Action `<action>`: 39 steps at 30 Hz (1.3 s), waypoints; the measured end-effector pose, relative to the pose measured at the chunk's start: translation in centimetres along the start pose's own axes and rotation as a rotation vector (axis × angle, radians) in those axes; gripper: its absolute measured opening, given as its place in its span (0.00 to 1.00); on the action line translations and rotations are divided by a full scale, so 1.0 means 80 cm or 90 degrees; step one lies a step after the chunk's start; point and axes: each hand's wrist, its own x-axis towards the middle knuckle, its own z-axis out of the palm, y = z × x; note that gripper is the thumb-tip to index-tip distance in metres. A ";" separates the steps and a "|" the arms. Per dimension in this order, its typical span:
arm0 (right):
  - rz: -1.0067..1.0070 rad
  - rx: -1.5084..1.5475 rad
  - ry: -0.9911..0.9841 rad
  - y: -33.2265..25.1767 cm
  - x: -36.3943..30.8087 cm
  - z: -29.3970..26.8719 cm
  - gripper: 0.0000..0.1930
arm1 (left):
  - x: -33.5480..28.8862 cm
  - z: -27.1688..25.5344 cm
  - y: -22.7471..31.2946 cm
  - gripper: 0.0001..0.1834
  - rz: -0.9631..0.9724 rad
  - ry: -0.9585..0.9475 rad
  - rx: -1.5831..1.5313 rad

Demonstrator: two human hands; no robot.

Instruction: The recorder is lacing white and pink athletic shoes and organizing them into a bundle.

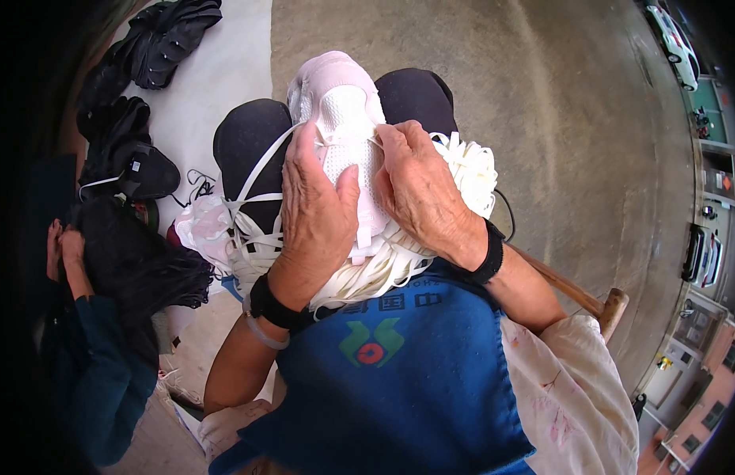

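A pale pink and white sneaker upper (348, 107) lies in my lap, between my dark-clad knees, its toe pointing away from me. A white shoelace (266, 162) crosses its front and trails off to the left. My left hand (316, 202) is curled along the left side of the shoe, fingertips by the lace, thumb apart over the tongue. At the right edge my right hand (419, 178) is closed, thumb and forefinger pinched at the lace. A thick bundle of white laces (469, 170) lies on my lap under and beside both hands.
Another pink and white shoe piece (203, 226) rests by my left knee. Black shoes and dark pieces (146, 170) lie on a pale sheet (241, 47) at the left. A co-worker's hands (65, 247) are at far left. A wooden chair post (613, 313) stands at my right.
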 end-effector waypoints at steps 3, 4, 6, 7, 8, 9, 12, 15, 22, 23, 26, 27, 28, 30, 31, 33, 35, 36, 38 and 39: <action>-0.025 0.060 -0.002 0.010 0.004 0.002 0.12 | -0.001 0.015 -0.001 0.37 0.012 0.046 0.034; -0.032 0.060 0.004 0.013 0.007 0.003 0.11 | 0.000 0.022 -0.001 0.37 0.024 0.075 0.074; -0.046 0.060 0.009 0.015 0.008 0.002 0.11 | 0.001 0.028 -0.001 0.38 0.033 0.109 0.115; -0.039 0.070 0.001 0.017 0.009 0.000 0.10 | 0.002 0.030 0.000 0.37 0.029 0.112 0.122; -0.032 0.081 -0.007 0.019 0.010 -0.003 0.09 | 0.004 0.033 0.000 0.37 0.025 0.114 0.129; -0.022 0.074 -0.009 0.014 0.010 -0.007 0.08 | 0.003 0.035 -0.001 0.37 0.023 0.114 0.134; 0.000 0.049 -0.039 0.018 0.009 -0.010 0.07 | 0.007 0.040 -0.004 0.35 0.038 0.135 0.151; -0.072 0.070 -0.001 0.031 0.018 -0.007 0.06 | 0.017 0.044 -0.006 0.29 0.060 0.180 0.172; -0.084 0.120 -0.007 0.029 0.016 -0.020 0.07 | 0.016 0.034 -0.003 0.28 0.059 0.145 0.100; -0.084 0.108 -0.039 0.025 0.014 -0.024 0.08 | 0.013 0.027 -0.003 0.28 0.034 0.127 0.025; -0.094 -0.007 -0.080 0.015 0.013 -0.029 0.10 | 0.012 0.013 -0.011 0.27 -0.012 0.123 -0.110; -0.112 -0.068 -0.073 0.012 0.012 -0.029 0.08 | 0.013 0.006 -0.015 0.26 -0.002 0.108 -0.103; -0.113 -0.069 -0.071 0.010 0.014 -0.029 0.08 | 0.013 0.001 -0.014 0.25 0.008 0.093 -0.096; -0.154 -0.180 -0.079 0.007 0.020 -0.029 0.07 | 0.014 -0.010 -0.008 0.22 0.031 0.094 -0.042; -0.156 -0.183 -0.077 0.007 0.024 -0.028 0.07 | 0.015 -0.013 -0.007 0.21 0.044 0.062 -0.033; -0.223 -0.260 -0.075 0.007 0.029 -0.024 0.05 | 0.017 -0.017 -0.007 0.21 0.066 0.042 -0.013; -0.220 -0.271 -0.099 0.008 0.032 -0.025 0.06 | 0.018 -0.021 -0.008 0.21 0.064 0.034 -0.009; -0.218 -0.277 -0.124 0.007 0.035 -0.025 0.08 | 0.019 -0.025 -0.011 0.22 0.060 0.024 -0.002; -0.244 -0.274 -0.109 0.007 0.043 -0.026 0.06 | 0.021 -0.029 -0.007 0.21 0.044 0.036 0.000; -0.262 -0.274 -0.098 0.007 0.045 -0.028 0.04 | 0.021 -0.028 -0.007 0.21 0.043 0.027 0.000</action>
